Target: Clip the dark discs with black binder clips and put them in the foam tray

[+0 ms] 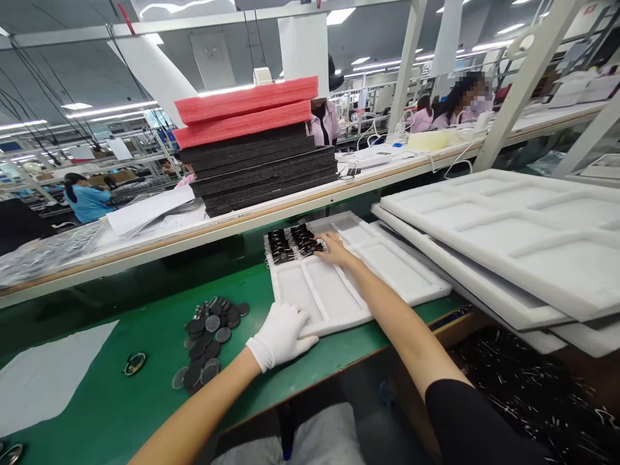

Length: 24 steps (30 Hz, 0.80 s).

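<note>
A white foam tray (334, 290) with several compartments lies on the green bench. Rows of small black parts with thin pale ends (285, 245) fill its far left section. My right hand (333, 250), bare, has its fingers closed at the right side of these rows, on one of the black parts; the fingertips partly hide it. My left hand (283, 334), in a white glove, holds the tray's near left corner, fingers over the wall and thumb along the front. Left of it lies a loose pile of dark round discs (206, 342).
More white foam trays (484, 245) are stacked at right, above a bin of black parts with pale leads (527, 394). Black and red foam sheets (261, 158) stand on the shelf ahead. A round ringed part (134, 363) and white sheet (48, 374) lie left. Co-workers sit beyond.
</note>
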Each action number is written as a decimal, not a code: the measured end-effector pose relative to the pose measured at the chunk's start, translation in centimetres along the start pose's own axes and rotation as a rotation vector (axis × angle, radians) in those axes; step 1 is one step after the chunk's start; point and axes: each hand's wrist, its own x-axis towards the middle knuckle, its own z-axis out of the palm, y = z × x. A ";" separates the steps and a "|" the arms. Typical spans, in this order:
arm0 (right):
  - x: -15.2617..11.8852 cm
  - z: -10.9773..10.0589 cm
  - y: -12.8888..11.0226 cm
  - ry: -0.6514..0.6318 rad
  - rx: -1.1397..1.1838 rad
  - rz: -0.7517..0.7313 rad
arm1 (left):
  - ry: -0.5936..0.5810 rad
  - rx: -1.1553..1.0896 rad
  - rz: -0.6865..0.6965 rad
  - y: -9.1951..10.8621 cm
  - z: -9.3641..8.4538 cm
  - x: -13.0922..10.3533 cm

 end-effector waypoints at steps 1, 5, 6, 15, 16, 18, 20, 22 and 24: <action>-0.2 -0.1 0.2 0.012 0.033 -0.012 | 0.012 -0.004 -0.020 0.2 0.1 -0.1; -1.0 -0.3 0.9 0.039 0.164 -0.049 | 0.063 -0.030 -0.088 0.7 0.7 -0.4; -1.1 -0.2 1.0 0.048 0.190 -0.054 | 0.076 -0.039 -0.103 0.8 0.9 -0.5; -0.9 0.3 0.4 0.125 0.315 -0.071 | 0.165 -0.097 -0.167 1.1 2.0 -0.8; -0.9 0.2 0.3 0.127 0.317 -0.074 | 0.173 -0.106 -0.169 1.1 2.1 -0.8; -1.0 0.0 0.2 0.125 0.315 -0.079 | 0.184 -0.125 -0.168 1.1 2.2 -0.9; -1.1 -0.2 0.1 0.113 0.302 -0.077 | 0.188 -0.145 -0.164 1.0 2.2 -0.9; -1.1 -0.3 0.1 0.093 0.282 -0.066 | 0.186 -0.161 -0.165 1.0 2.2 -0.9; -1.1 -0.4 0.2 0.070 0.254 -0.043 | 0.179 -0.174 -0.169 1.0 2.3 -0.8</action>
